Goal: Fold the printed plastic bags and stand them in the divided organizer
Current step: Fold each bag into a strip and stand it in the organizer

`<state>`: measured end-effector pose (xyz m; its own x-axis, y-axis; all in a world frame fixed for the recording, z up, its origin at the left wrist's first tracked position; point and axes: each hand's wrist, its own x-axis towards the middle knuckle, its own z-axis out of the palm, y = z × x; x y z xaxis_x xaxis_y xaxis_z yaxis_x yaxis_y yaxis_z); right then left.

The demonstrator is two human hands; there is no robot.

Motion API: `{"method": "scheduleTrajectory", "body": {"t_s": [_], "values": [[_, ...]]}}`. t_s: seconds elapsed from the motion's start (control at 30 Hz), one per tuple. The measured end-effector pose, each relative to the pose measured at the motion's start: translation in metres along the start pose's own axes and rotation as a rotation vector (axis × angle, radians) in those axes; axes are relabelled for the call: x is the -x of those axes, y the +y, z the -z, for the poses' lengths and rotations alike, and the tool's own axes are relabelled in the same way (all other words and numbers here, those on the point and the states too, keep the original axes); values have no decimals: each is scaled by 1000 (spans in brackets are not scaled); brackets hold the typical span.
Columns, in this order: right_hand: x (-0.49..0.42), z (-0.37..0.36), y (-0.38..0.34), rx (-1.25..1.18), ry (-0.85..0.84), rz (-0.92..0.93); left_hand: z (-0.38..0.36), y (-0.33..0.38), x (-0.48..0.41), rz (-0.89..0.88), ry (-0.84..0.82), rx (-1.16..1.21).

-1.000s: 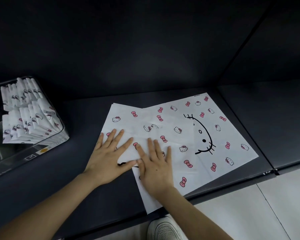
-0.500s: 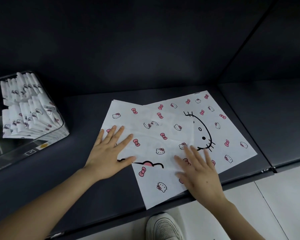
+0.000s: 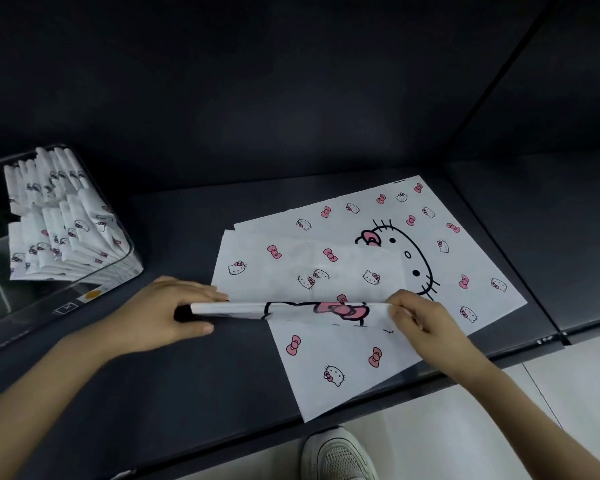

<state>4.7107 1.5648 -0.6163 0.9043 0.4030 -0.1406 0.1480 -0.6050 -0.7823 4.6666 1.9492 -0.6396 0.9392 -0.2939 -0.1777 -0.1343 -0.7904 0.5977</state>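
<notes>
Now: top bag lies on the stack of flat bags, mid-counter, well to the R of the clear organizer. Its near edge is raised into a long fold running L–R betw. both hands. Left hand: fingers curled over the fold's L end, thumb underneath, so it grips the fold. Right hand: thumb + forefinger pinch the R end, other fingers loosely bent. Organizer already carries rows of folded bags, standing and leaning on each other. Handling est.: thin film, v. light, limp, prob. slick against the sheets below, so it is likely to slide or spring open unless the crease gets pressed flat. Best hold = both ends of the fold line, as here, then a flat palm run along the crease. Risk: next sheet drags along w/ it, since the stack is fanned and one corner overhangs the counter edge. Shoe shows below the counter.
</notes>
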Motion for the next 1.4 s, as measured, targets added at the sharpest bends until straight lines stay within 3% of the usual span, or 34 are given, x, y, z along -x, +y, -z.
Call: {"method": "scheduleTrajectory", "body": {"t_s": [0.17, 0.3, 0.4, 0.5, 0.67, 1.0, 1.07, 1.13, 1.23, 1.4], "values": [[-21, 13, 4, -276, 11, -217, -17, 12, -16, 152, 305, 207], [-23, 21, 7, -567, 12, -376, -27, 11, -33, 294, 379, 272], [-28, 13, 6, -669, 167, -410, -32, 10, -42, 329, 446, 192], [-41, 2, 6, -522, 362, -455, -33, 14, -49, 361, 508, 87], [-60, -10, 10, -388, 514, -516, -36, 15, -59, 392, 558, -56], [-74, -17, 7, -158, 613, -666, -48, 26, -78, 400, 748, -491], [-75, -17, 7, -122, 614, -666, -51, 38, -83, 171, 714, -582], [-76, -16, 8, -95, 614, -662, -61, 51, -88, -39, 496, -574], [-77, -17, 12, -96, 615, -650, -77, 57, -94, 66, 254, -450], [-77, -16, 12, -92, 601, -639, -84, 55, -96, 144, 230, -458]]}}
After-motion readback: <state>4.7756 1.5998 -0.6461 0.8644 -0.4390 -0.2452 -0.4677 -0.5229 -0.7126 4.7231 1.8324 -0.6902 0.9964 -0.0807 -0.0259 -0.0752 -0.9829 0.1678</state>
